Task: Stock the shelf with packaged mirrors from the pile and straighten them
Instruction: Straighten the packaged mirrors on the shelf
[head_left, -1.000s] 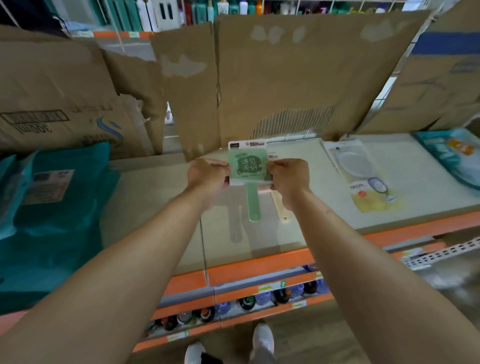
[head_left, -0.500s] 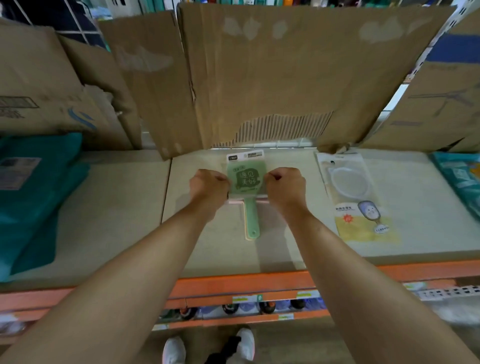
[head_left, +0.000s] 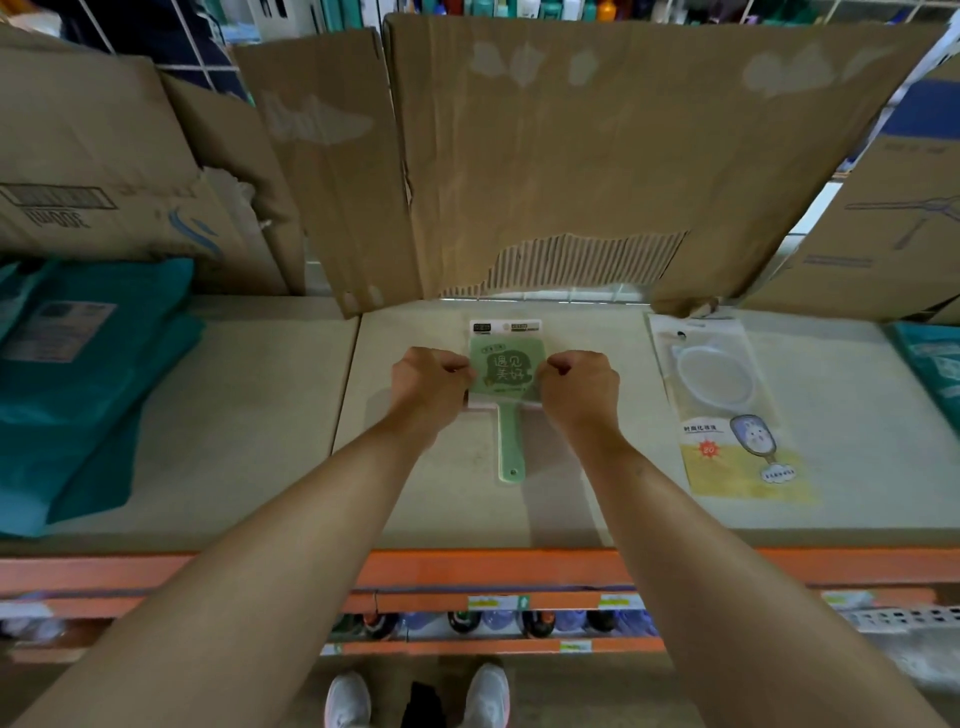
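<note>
A green hand mirror in its package (head_left: 506, 371) lies flat on the beige shelf board (head_left: 280, 415), its handle pointing toward me. A pink edge shows under it, so it seems to lie on another packaged mirror. My left hand (head_left: 428, 382) grips the stack's left side with curled fingers. My right hand (head_left: 579, 387) grips its right side the same way. A second packaged mirror (head_left: 727, 410), clear with a yellow card, lies flat further right.
Flattened cardboard sheets (head_left: 597, 156) stand along the back of the shelf. Teal plastic bags (head_left: 78, 379) lie on the left, and another teal package (head_left: 935, 374) at the right edge. The orange shelf rail (head_left: 493, 569) runs along the front, with bottles below.
Both hands have lowered the green mirror from mid-air onto the shelf board and squared it up. The view has moved closer to the shelf.
</note>
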